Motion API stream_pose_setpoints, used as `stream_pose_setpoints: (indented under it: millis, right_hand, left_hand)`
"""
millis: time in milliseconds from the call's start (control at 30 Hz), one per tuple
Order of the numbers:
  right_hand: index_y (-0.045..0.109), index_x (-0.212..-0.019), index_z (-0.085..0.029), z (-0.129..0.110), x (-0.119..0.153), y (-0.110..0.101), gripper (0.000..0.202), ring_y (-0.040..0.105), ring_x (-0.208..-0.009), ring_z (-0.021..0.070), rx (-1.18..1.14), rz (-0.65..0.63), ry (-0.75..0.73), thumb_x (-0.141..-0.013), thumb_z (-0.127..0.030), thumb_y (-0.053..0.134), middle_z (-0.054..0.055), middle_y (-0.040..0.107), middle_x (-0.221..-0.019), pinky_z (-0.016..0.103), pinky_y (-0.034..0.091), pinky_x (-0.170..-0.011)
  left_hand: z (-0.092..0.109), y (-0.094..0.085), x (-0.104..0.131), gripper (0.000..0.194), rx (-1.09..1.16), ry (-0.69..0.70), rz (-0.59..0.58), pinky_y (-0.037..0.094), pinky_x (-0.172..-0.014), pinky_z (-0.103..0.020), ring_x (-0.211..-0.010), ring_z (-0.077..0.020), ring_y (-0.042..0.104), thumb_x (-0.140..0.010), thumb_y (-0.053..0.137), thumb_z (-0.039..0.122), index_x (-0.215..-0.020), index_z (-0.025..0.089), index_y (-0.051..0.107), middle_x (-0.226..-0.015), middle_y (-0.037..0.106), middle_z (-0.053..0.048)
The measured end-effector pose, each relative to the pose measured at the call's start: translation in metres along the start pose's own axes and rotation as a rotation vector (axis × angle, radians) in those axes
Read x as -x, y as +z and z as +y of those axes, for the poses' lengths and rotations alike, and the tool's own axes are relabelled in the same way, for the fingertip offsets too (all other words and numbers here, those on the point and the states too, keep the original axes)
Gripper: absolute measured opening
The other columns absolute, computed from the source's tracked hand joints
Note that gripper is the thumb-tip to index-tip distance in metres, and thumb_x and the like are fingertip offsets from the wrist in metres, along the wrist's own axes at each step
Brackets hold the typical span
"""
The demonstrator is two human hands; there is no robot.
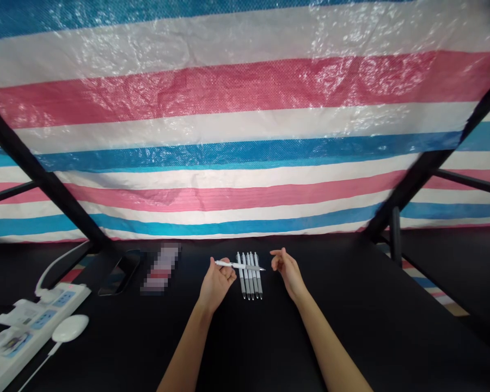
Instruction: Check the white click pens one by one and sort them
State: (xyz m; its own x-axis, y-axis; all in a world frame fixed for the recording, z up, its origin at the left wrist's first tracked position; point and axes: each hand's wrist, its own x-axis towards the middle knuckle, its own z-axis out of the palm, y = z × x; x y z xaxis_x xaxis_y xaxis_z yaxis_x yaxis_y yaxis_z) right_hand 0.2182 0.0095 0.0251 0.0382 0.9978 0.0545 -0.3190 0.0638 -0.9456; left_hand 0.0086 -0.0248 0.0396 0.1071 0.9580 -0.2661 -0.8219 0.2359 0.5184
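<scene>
Between the thumb and fingers of my left hand point(217, 286) is a white pen point(239, 265) with a grey grip. It lies nearly level, its tip toward the right. Below it, a row of several matching pens point(251, 284) rests side by side on the black table point(245, 337), tips toward me. The held pen crosses over their upper parts. On the right, my right hand point(288, 272) hovers apart from the pens, fingers partly curled and separated, with nothing in them.
At the left stand a white power strip point(61, 310) with plugs in it and a round white charger point(70, 328) on a cable. A dark phone point(120, 272) and a blurred-out flat item point(161, 269) lie nearby. Black frame bars point(44, 179) and a striped sheet point(245, 125) rise behind.
</scene>
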Motion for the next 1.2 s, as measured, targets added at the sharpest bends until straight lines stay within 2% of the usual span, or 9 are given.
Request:
stream_pose_setpoints:
  millis: [133,333,600,833,967,1033,1200]
  right_hand:
    - [0.065,-0.074,-0.019,0.0010,-0.0034,-0.0051,0.048,0.043,-0.046,0.0113,-0.053,0.081,0.006,-0.068,-0.066,0.060,-0.002,0.049,-0.050,0.026,0.034,-0.048]
    - [0.063,-0.072,-0.020,0.0012,-0.0050,-0.0074,0.046,0.043,-0.045,0.0125,-0.014,0.147,-0.004,-0.067,-0.065,0.059,-0.002,0.048,-0.050,0.027,0.034,-0.046]
    - [0.061,-0.072,-0.020,0.0022,-0.0063,-0.0090,0.042,0.044,-0.044,0.0126,0.011,0.136,-0.011,-0.071,-0.062,0.057,-0.002,0.048,-0.049,0.027,0.034,-0.045]
    - [0.062,-0.071,-0.020,0.0014,-0.0059,-0.0086,0.043,0.043,-0.044,0.0117,-0.018,0.154,0.005,-0.067,-0.062,0.061,-0.002,0.047,-0.049,0.026,0.034,-0.045]
    - [0.062,-0.071,-0.020,0.0005,-0.0053,-0.0084,0.043,0.043,-0.045,0.0122,-0.015,0.158,0.008,-0.066,-0.063,0.062,-0.002,0.048,-0.050,0.027,0.034,-0.045]
    - [0.061,-0.071,-0.020,0.0008,-0.0054,-0.0089,0.043,0.043,-0.045,0.0125,-0.014,0.154,0.008,-0.067,-0.063,0.061,-0.001,0.048,-0.049,0.027,0.035,-0.045]
    - [0.061,-0.072,-0.021,0.0028,-0.0061,-0.0100,0.040,0.044,-0.044,0.0129,0.004,0.144,-0.011,-0.070,-0.061,0.059,-0.002,0.048,-0.049,0.028,0.034,-0.046]
  left_hand:
    - [-0.0008,-0.0008,-0.0008,0.043,-0.015,-0.010,0.006,0.043,-0.063,-0.026,-0.058,-0.0119,0.046,-0.089,0.040,0.047,-0.073,0.013,0.060,-0.059,0.042,0.000]
    - [0.0021,0.0004,0.0013,0.037,0.020,-0.026,-0.003,0.044,-0.065,-0.027,-0.061,-0.0126,0.048,-0.090,0.040,0.042,-0.074,0.014,0.059,-0.062,0.045,-0.001]
    - [0.0036,0.0001,0.0014,0.033,0.021,-0.013,0.000,0.044,-0.065,-0.027,-0.062,-0.0137,0.051,-0.087,0.045,0.043,-0.073,0.016,0.058,-0.065,0.048,-0.002]
    - [0.0033,-0.0019,0.0008,0.032,0.040,-0.020,-0.010,0.045,-0.066,-0.027,-0.065,-0.0146,0.052,-0.089,0.043,0.039,-0.073,0.015,0.058,-0.063,0.048,-0.002]
    - [0.0026,-0.0039,-0.0009,0.025,0.048,-0.010,-0.024,0.045,-0.068,-0.028,-0.065,-0.0144,0.053,-0.088,0.047,0.034,-0.075,0.016,0.058,-0.063,0.049,-0.002]
    - [0.0019,-0.0056,-0.0024,0.025,0.039,-0.001,-0.011,0.046,-0.067,-0.028,-0.064,-0.0145,0.053,-0.088,0.047,0.036,-0.076,0.016,0.058,-0.062,0.048,-0.001]
    - [0.0010,-0.0064,-0.0046,0.040,-0.016,0.000,0.092,0.047,-0.069,-0.030,-0.070,-0.0169,0.056,-0.087,0.042,0.051,-0.077,0.017,0.059,-0.069,0.054,-0.005]
